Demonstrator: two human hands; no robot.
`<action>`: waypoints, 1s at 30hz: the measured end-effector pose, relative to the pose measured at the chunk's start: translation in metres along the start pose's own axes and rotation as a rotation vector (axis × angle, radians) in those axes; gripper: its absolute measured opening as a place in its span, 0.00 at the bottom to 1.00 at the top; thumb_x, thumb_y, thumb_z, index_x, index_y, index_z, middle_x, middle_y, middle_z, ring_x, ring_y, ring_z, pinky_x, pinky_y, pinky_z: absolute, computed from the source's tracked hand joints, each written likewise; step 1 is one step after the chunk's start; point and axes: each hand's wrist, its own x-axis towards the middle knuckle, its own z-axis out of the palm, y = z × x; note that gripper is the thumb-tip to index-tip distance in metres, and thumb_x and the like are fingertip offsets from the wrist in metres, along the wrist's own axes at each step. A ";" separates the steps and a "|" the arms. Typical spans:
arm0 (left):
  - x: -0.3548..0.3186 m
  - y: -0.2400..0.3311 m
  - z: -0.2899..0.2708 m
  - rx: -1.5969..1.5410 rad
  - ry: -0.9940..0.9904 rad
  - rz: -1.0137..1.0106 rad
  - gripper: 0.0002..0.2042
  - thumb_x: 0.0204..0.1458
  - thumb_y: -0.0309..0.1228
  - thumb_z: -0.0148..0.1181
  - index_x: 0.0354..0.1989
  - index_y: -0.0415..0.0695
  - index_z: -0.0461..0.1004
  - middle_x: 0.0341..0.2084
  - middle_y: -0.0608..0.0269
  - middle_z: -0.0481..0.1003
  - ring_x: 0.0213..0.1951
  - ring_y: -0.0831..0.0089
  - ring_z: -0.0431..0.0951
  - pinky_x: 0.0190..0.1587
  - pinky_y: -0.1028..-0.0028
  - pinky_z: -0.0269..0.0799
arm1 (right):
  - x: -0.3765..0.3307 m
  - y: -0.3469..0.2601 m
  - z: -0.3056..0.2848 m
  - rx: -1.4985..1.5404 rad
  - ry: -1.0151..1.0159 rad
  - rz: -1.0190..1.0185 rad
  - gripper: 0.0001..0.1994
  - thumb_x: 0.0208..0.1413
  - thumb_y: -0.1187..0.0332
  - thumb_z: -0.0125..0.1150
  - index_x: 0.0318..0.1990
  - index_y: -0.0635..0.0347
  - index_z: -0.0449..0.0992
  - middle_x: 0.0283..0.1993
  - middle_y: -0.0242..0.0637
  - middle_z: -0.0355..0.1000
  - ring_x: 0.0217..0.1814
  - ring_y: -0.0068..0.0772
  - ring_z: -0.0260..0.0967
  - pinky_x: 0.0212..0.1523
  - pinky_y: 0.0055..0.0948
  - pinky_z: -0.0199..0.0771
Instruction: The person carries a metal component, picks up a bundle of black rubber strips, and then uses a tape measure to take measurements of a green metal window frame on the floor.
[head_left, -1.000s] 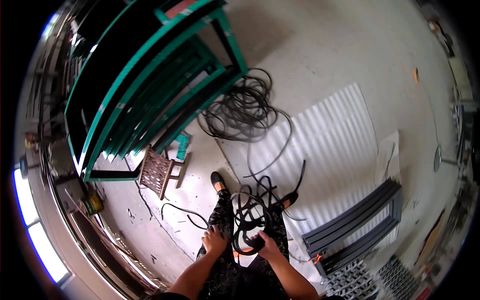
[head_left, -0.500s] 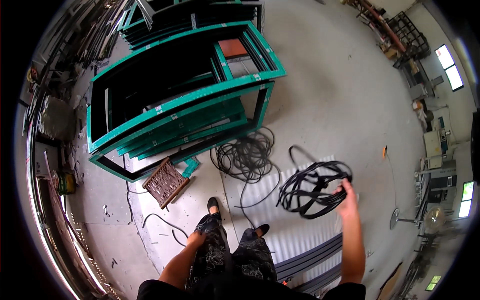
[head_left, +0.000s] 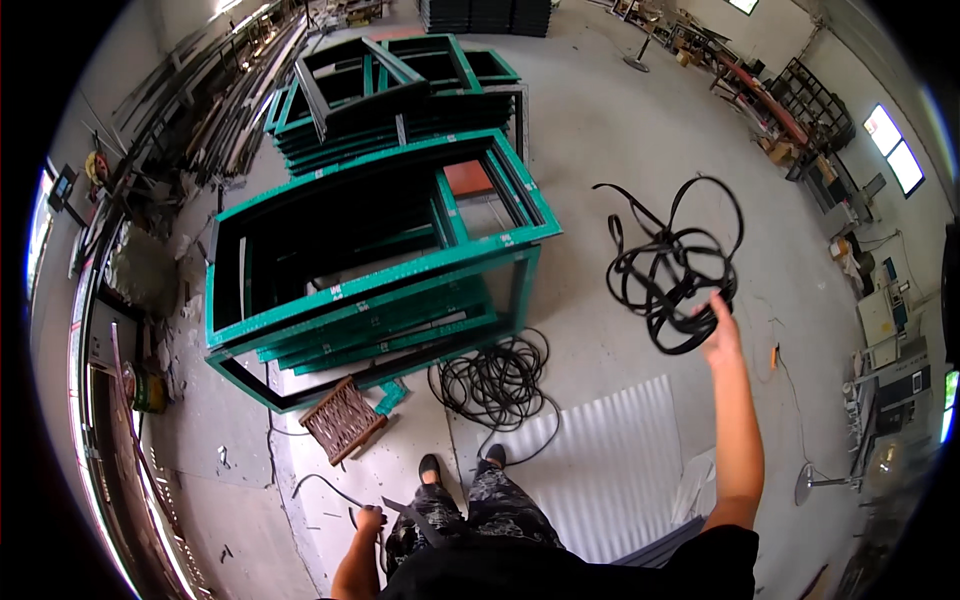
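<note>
At the right, my right hand [head_left: 722, 338] is raised with its fingers closed round the near side of a loose coil of flat black strip [head_left: 655, 262]. The loops spread upward and away from the hand, one free end sticking out at the upper left. Down beside my left leg, my left hand [head_left: 370, 518] is curled closed. A thin black strip [head_left: 325, 481] on the floor runs up to this hand; whether the fingers grip it is hidden. A tangled pile of thin black cord [head_left: 490, 385] lies on the floor ahead of my feet.
Ahead stand stacked green-edged black frames [head_left: 380, 270], with more frames [head_left: 390, 85] behind. A brown woven stool [head_left: 343, 420] lies beside them. White corrugated sheet [head_left: 610, 470] covers floor at my right. A standing fan [head_left: 885, 460] is at far right.
My right hand has moved up and outward with the coil, whose loops have spread apart. My left hand has shifted away from my thigh. The view has tilted farther ahead.
</note>
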 end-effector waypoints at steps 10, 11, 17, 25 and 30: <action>-0.071 0.101 0.082 0.157 -0.056 0.238 0.16 0.49 0.37 0.54 0.41 0.39 0.77 0.34 0.50 0.79 0.37 0.61 0.80 0.41 0.64 0.74 | -0.007 0.121 -0.097 0.123 0.159 0.724 0.06 0.52 0.66 0.62 0.29 0.56 0.72 0.24 0.33 0.72 0.27 0.33 0.71 0.31 0.33 0.76; -0.075 0.107 0.081 -0.043 -0.066 0.150 0.15 0.50 0.36 0.54 0.41 0.40 0.76 0.32 0.54 0.79 0.36 0.64 0.80 0.38 0.66 0.75 | -0.005 0.133 -0.103 0.076 0.165 0.774 0.07 0.53 0.66 0.60 0.29 0.56 0.72 0.24 0.33 0.72 0.27 0.33 0.71 0.31 0.34 0.76; -0.114 0.104 0.063 -0.239 0.036 0.042 0.13 0.52 0.34 0.53 0.41 0.40 0.74 0.29 0.59 0.79 0.31 0.71 0.80 0.30 0.70 0.75 | 0.017 0.197 -0.114 -0.032 0.214 0.935 0.05 0.55 0.68 0.55 0.31 0.58 0.69 0.23 0.38 0.70 0.26 0.36 0.69 0.29 0.35 0.76; -0.128 0.021 0.047 -0.205 0.156 -0.092 0.14 0.49 0.36 0.52 0.36 0.39 0.78 0.28 0.59 0.80 0.30 0.70 0.80 0.34 0.70 0.75 | 0.124 0.180 -0.118 -0.012 0.161 0.638 0.06 0.55 0.66 0.55 0.31 0.56 0.68 0.26 0.34 0.70 0.25 0.30 0.68 0.34 0.31 0.77; -0.111 -0.012 0.035 -0.184 0.218 -0.053 0.16 0.48 0.40 0.53 0.35 0.41 0.80 0.27 0.56 0.80 0.31 0.67 0.81 0.38 0.70 0.74 | 0.149 0.168 -0.092 -0.108 -0.033 0.373 0.08 0.55 0.63 0.58 0.34 0.56 0.70 0.25 0.32 0.70 0.28 0.31 0.70 0.30 0.30 0.75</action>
